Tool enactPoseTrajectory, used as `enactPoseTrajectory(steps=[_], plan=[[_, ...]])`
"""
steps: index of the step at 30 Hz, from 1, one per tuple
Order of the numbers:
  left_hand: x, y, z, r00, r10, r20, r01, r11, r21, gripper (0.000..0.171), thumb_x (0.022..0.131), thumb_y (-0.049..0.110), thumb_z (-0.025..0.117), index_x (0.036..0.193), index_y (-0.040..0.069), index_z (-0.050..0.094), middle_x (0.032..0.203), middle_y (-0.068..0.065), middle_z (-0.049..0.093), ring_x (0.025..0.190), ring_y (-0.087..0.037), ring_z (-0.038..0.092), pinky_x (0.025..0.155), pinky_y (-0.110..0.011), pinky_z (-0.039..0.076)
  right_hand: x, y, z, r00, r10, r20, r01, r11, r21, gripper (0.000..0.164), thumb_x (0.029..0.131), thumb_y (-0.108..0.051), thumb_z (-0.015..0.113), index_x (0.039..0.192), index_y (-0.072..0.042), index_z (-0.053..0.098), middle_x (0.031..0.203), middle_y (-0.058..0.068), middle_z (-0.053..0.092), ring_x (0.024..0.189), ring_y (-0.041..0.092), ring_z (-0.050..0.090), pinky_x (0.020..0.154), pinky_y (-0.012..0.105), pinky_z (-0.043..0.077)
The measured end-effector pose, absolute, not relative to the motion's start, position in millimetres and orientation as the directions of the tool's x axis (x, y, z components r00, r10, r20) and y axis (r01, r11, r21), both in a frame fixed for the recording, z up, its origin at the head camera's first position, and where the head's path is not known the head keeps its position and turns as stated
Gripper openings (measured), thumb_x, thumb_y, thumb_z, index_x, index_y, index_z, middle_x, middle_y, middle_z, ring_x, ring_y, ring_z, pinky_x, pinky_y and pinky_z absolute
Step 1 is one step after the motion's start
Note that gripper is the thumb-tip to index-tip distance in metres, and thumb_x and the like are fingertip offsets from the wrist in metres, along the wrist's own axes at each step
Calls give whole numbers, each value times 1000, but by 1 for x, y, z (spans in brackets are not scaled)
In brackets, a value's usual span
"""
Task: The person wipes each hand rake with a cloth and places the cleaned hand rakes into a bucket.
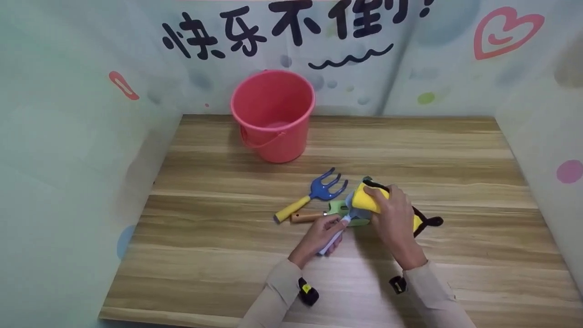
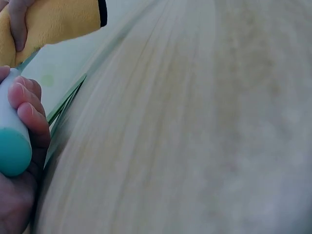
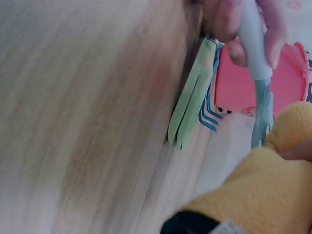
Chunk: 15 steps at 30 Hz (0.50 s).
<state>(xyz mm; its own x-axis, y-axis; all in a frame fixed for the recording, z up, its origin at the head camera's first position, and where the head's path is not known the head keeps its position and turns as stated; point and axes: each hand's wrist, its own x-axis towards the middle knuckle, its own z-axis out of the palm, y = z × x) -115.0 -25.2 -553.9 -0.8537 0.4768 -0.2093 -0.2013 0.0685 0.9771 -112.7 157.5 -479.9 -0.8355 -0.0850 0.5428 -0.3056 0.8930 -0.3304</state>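
Yellow plush cloth with black edging [image 1: 364,198]: it folds over the blue-grey head of the small white-handled tool with a teal butt [image 1: 329,246], lifted above the pale wood-grain desk [image 1: 205,255].
Slip risk: the thick cloth could slide off the smooth head if the right hand [image 1: 395,217] pinches too loosely; much of the head is hidden in the folds, so its edge is hard to judge by eye.
Twist risk: a hard rub could turn the rounded handle inside the left hand [image 1: 320,235], as the push would land well forward of that grip.
Snag risk: the cloth's loose end spreads out to the right, and a low sweep might knock the green-headed tool with a brown wooden handle [image 1: 306,218] beneath, or shove it into the blue metal fork with a yellow handle [image 1: 321,189] just beside it.
Red plastic bucket: it stands upright at the back [image 1: 278,146], well apart from both hands, so a bump seems unlikely.
Left-hand pose: fingers curl round the white handle, thumb near its neck, butt pointing back toward the person.
Right-hand pose: knuckles up, reaching from above, thumb and fingers gripping the cloth.
Forearms: both angle inward from the near edge.
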Motion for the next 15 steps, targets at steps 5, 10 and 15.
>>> enactPoseTrajectory(steps=[5,10,15], plan=[[-115,-24,-554,-855,492,-163,-160,49,986,41,95,38,52,94,-3,54,59,-1,52,41,-8,45,36,-21,40,-111,160,-484,-781,-92,618,-326,904,-277,49,64,12,73,104,-15,68,90,23,56,75,35,52,62,44,45],[-114,-25,-553,-843,499,-202,-194,69,979,42,94,42,51,97,1,55,61,0,53,42,-8,45,36,-21,40,-108,164,-483,-762,-100,640,-340,903,-264,49,62,11,77,104,-13,66,94,23,56,77,36,52,64,43,45],[-114,-26,-553,-842,492,-221,-234,36,972,40,95,40,51,98,1,57,61,0,52,42,-8,44,35,-20,39,-109,173,-470,-704,-7,710,-319,896,-308,43,66,13,69,101,-10,67,87,25,57,71,37,52,58,45,45]])
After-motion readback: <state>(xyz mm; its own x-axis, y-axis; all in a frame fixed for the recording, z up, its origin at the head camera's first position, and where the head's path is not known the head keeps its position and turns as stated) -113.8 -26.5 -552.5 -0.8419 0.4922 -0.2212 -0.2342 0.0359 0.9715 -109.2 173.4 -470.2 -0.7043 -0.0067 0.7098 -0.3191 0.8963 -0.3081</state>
